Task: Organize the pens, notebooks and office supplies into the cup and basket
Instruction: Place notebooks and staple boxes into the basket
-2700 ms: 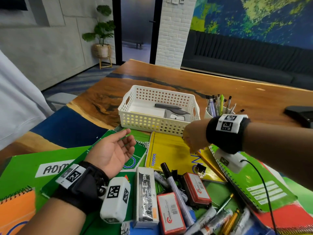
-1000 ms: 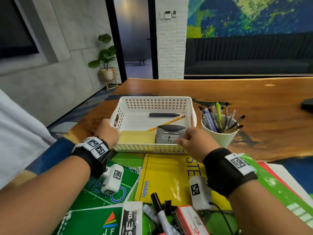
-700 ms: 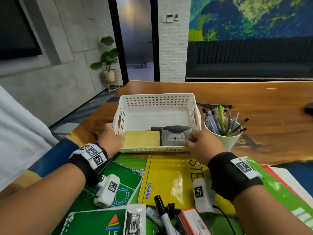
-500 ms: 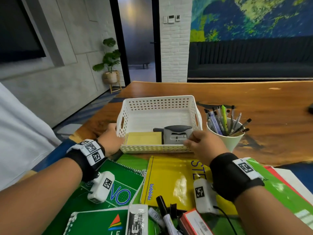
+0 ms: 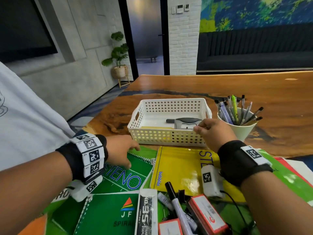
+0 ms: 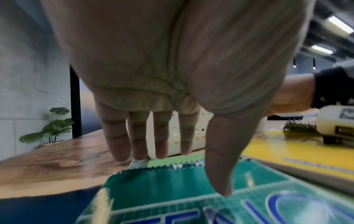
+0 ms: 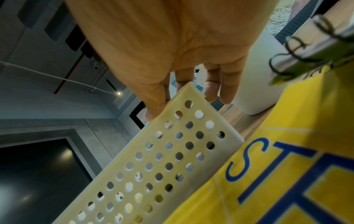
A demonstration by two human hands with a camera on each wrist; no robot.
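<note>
The white perforated basket stands mid-table with a grey stapler and a yellow pad inside. To its right is the white cup, filled with several pens. My right hand is at the basket's near right corner. In the right wrist view its fingers lie nearly straight over the rim of the basket. My left hand hovers open over the green STENO notebook. Its fingertips reach that notebook's spiral edge.
A yellow notebook lies in front of the basket. Nearer me are a green JF spiral notebook, a staples box, markers, a red-edged box and more notebooks at right. The wooden table stretches beyond.
My left hand has left the basket's left side and come down over the green STENO notebook. The right hand stays at the basket's near right corner.
</note>
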